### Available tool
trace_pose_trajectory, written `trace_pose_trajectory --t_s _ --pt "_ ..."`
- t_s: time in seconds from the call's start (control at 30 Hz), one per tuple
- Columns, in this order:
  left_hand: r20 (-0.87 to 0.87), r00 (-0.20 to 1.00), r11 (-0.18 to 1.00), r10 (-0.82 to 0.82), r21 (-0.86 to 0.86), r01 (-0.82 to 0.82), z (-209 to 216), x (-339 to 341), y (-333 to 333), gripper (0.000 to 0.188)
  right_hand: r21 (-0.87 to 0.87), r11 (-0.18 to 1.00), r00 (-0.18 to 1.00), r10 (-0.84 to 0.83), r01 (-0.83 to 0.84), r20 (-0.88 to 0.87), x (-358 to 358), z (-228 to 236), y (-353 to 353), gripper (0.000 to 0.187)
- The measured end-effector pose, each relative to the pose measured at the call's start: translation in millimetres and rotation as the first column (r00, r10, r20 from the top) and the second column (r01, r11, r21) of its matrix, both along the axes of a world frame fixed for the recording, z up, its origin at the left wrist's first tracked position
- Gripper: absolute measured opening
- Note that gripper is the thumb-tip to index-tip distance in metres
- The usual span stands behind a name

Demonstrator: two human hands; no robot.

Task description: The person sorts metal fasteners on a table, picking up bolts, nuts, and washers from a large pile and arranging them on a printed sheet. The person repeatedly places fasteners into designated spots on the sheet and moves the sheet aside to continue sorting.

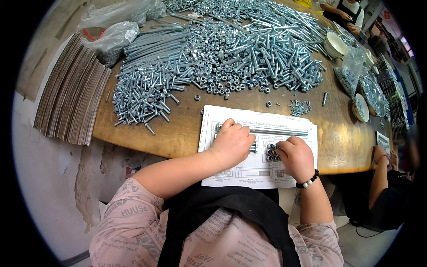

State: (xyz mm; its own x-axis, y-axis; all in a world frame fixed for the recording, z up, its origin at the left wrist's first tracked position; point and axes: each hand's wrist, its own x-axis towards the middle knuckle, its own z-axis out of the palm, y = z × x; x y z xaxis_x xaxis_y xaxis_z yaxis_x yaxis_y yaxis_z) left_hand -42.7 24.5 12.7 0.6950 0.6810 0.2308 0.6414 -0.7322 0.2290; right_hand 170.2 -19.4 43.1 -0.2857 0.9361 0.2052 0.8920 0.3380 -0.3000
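On a printed sheet (207,135), short bolts (253,147) are being partly covered by the curled left hand (232,142), whose grip cannot be told. Near its three o'clock, clustered nuts (270,152) are being touched by the narrowly bunched right hand (297,156); whether one is being pinched cannot be told. Towards the sheet's twelve o'clock, a long bolt (280,132) is being partly overlapped by the left hand.

Beyond our hands (232,142) we have a brown wooden desk (347,155); nearer and to their right, a pale floor (361,249); far off right, a bright window (404,43).
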Motion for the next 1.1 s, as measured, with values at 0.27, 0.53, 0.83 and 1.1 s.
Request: trace_pose_trajectory --t_s 0.27,0.53,0.83,1.1 --pt "0.176 0.923 0.932 0.343 -0.183 -0.312 14 -75 39 0.027 -0.064 0.874 0.849 -0.483 0.481 -0.215 69 -10 -63 0.02" --pt "0.066 0.951 0.879 0.302 -0.405 -0.251 -2 -96 42 0.035 -0.364 0.821 0.689 -0.569 0.441 -0.448 110 -55 -118 0.029" --pt "0.267 0.694 0.261 0.668 -0.958 0.117 11 -107 1 0.05 -0.684 0.694 0.027 -0.706 0.224 -0.707 102 -62 -114 0.033" --pt "0.213 0.633 0.037 0.744 -0.959 0.28 18 -74 9 0.046 -0.571 0.798 -0.341 -0.491 0.194 -0.802 132 -84 -130 0.034"
